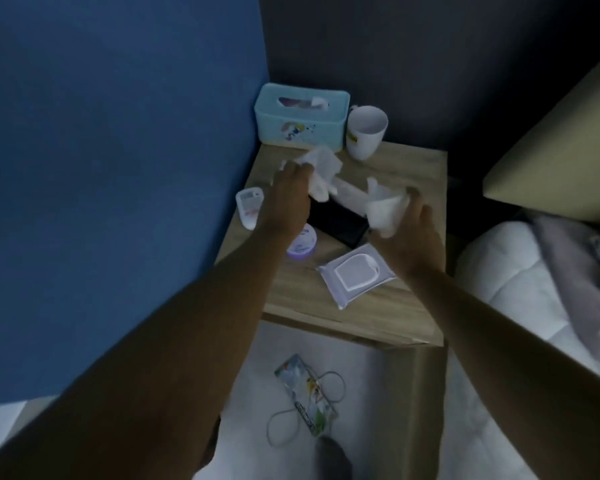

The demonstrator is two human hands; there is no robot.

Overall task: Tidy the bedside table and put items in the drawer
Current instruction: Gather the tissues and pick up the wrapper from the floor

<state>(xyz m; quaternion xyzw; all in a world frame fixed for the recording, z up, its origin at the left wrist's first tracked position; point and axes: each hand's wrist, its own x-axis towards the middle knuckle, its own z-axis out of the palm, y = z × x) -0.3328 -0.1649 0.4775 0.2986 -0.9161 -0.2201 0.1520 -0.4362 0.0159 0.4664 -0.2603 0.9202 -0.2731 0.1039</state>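
- A small white bottle (249,206) lies at the far left edge of the bedside table (409,306), against the blue wall.
- The left hand (288,195) reaches over the table top, its fingers closed on a crumpled white tissue (321,171) that spreads out toward the back of the table.
- Behind that hand a light blue tissue box (300,116) stands in the back corner, with a white mug (365,131) just beside it on the right.
- Under the left wrist sits a round jar with a purple rim (302,242), partly hidden by the arm.
- A flat black object (340,221), perhaps a phone, lies in the middle of the table between the two hands.
- A white pack of wet wipes (355,273) lies flat near the front edge.
- The right hand (411,230) is raised over the table, gripping a second white tissue (383,211).
- Below the table top, the open drawer (426,393) holds a patterned pouch (307,394) and a loop of white cable (284,427).
- A bed with white bedding (520,289) fills the far right.
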